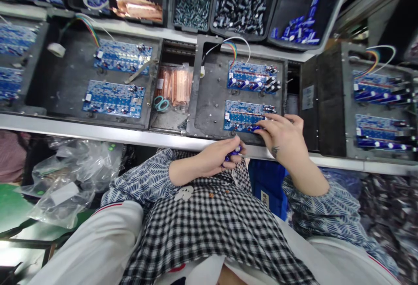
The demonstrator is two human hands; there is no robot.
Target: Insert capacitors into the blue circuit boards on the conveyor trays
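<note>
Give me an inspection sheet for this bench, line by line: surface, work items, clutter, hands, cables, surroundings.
Surface: dark carrier tray on a metal-edged bench, with more trays to either side.
Work items: lower blue circuit board and upper blue circuit board lie in the tray; the upper one carries a row of blue capacitors.
Clutter: scissors and bagged copper strips in the gap beside the tray; tape roll far left.
Hands: left hand shut on small blue capacitors; right hand has fingertips on the lower board's near edge, grip unclear.
Cables: rainbow ribbon cable loops from the upper board.
Surroundings: bins of parts behind; plastic bags lower left.
</note>
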